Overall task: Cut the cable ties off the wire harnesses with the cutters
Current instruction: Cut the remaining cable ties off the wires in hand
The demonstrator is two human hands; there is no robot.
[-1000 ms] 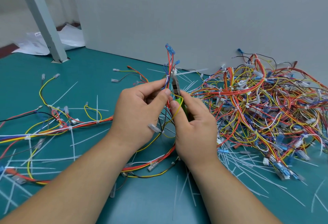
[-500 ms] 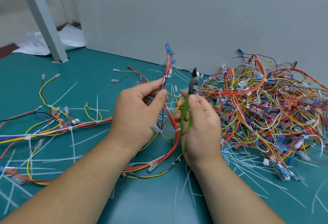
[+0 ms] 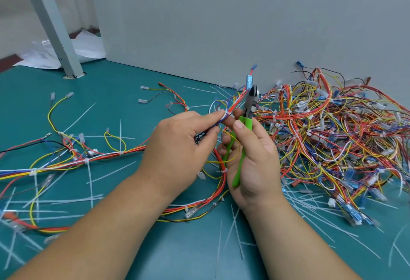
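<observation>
A tangled pile of red, yellow and blue wire harnesses [image 3: 332, 137] blocks the right side up to the grey wall panel [image 3: 221, 24]. Left, loose wire bundles [image 3: 66, 162] cross the teal surface [image 3: 106, 84]; behind them it lies barer, up to a slanted grey post [image 3: 53, 24].

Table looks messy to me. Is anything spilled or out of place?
White cut ties lie strewn all over the table, and a tangled pile of harnesses sprawls at right against the wall. It looks like offcuts and waiting work, not damage.
</observation>
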